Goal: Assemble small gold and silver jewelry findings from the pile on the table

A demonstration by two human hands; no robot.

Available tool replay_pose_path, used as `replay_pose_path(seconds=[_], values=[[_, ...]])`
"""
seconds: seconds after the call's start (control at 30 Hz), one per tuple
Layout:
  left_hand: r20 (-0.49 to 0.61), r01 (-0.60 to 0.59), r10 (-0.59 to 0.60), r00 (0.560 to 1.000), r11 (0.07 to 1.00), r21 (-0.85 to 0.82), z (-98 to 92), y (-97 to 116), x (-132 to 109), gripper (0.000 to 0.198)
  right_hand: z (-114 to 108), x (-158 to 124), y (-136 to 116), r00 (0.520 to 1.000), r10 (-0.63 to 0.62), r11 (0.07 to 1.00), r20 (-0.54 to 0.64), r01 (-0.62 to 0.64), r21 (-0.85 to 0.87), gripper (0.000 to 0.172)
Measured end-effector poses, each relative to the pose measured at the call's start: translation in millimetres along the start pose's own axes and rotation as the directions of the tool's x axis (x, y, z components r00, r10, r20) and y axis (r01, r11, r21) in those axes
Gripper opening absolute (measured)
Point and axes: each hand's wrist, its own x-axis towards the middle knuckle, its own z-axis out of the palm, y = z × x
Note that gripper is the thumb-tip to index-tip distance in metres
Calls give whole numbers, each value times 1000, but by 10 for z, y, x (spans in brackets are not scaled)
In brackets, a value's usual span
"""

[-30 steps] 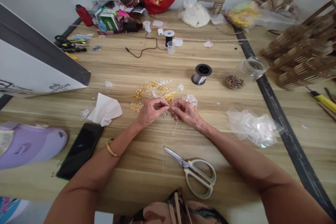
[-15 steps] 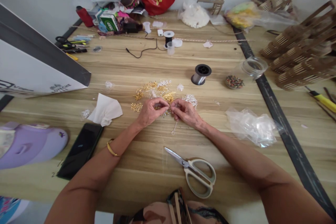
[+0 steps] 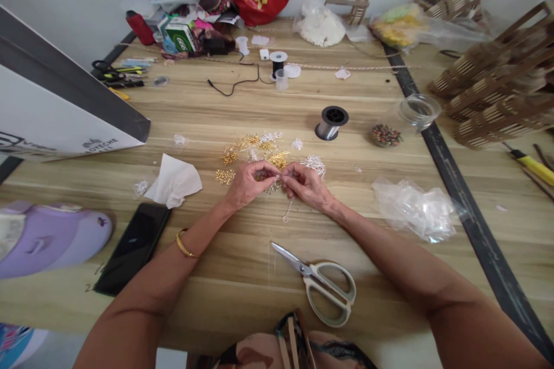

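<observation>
Above the piles of small jewellery findings, my left hand (image 3: pixel 253 183) and my right hand (image 3: pixel 305 184) meet fingertip to fingertip. A tiny silvery piece shows at the left hand's pinch, too small to name. From beneath my right fingers hangs a short silver chain (image 3: pixel 290 206) with a ring at its end; my right thumb and finger are pinched. Gold findings (image 3: pixel 277 159) lie just behind the hands, silver pins (image 3: pixel 314 165) to the right, and small gold pieces (image 3: pixel 225 177) to the left. Scissors (image 3: pixel 318 282) with pale handles rest on the table nearer my body.
A wire spool (image 3: pixel 332 123) and a glass jar of beads (image 3: pixel 407 121) lie beyond my right hand. Clear plastic bags (image 3: pixel 418 209) are at right. A white tissue (image 3: pixel 173 181) and a black phone (image 3: pixel 133 248) are at left, beside a large white box (image 3: pixel 64 109).
Both hands stay in nearly the same place. A small silvery piece shows slightly more clearly between the fingertips now.
</observation>
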Motion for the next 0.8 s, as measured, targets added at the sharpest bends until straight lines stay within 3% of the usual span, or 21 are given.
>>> replay_pose_path(seconds=[0.4, 0.8], values=[[18, 6, -7, 1000, 999, 49, -11, 12, -3, 13, 5, -4, -41, 1000, -10, 1000, 13, 10, 14, 20], [16, -124, 123, 992, 982, 141, -12, 42, -14, 3, 4, -3, -12, 1000, -4, 1000, 13, 3, 19, 23]])
